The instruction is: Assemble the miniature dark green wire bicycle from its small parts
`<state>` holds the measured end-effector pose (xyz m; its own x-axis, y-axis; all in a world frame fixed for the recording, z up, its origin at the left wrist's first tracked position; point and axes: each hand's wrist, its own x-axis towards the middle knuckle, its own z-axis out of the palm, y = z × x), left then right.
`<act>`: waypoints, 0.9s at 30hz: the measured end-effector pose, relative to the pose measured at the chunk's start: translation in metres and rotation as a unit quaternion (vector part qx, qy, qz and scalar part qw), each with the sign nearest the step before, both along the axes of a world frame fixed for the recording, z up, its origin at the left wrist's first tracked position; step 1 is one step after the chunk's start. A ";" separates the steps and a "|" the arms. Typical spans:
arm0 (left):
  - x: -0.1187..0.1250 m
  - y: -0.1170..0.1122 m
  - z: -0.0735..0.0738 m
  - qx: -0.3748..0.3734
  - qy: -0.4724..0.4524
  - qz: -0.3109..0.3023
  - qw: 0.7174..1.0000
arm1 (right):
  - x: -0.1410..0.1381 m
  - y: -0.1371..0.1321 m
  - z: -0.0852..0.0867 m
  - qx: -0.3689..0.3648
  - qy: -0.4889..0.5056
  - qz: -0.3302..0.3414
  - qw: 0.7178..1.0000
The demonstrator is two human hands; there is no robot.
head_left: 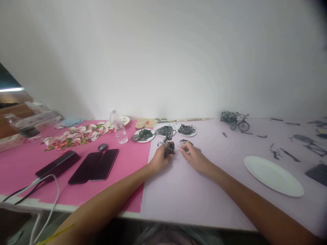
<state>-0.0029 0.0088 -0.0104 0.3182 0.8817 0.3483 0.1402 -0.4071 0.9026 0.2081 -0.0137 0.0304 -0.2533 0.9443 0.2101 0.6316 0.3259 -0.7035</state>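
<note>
Small dark wire bicycle frame (169, 148): likely light, fragile. My left hand (158, 159) clasps its middle; right hand (193, 154) pinches its end.

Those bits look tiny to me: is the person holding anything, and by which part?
A small dark model part: the left hand pinches its lower side, and the right hand touches its right side. Finer detail is too small to tell.

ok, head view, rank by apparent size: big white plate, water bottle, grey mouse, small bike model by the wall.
1. big white plate
2. water bottle
3. small bike model, close to the bottle, farther back: unsure
4. grey mouse
</note>
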 end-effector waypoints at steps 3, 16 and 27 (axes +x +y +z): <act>0.000 0.000 0.000 -0.001 0.003 -0.002 1.000 | 0.000 0.000 0.000 0.000 0.003 0.006 1.000; 0.000 0.001 -0.001 -0.013 -0.010 0.002 1.000 | 0.001 -0.001 -0.002 0.001 -0.017 0.024 1.000; 0.000 0.004 -0.005 -0.023 -0.034 -0.004 0.999 | -0.002 0.000 -0.004 0.012 -0.020 0.022 0.999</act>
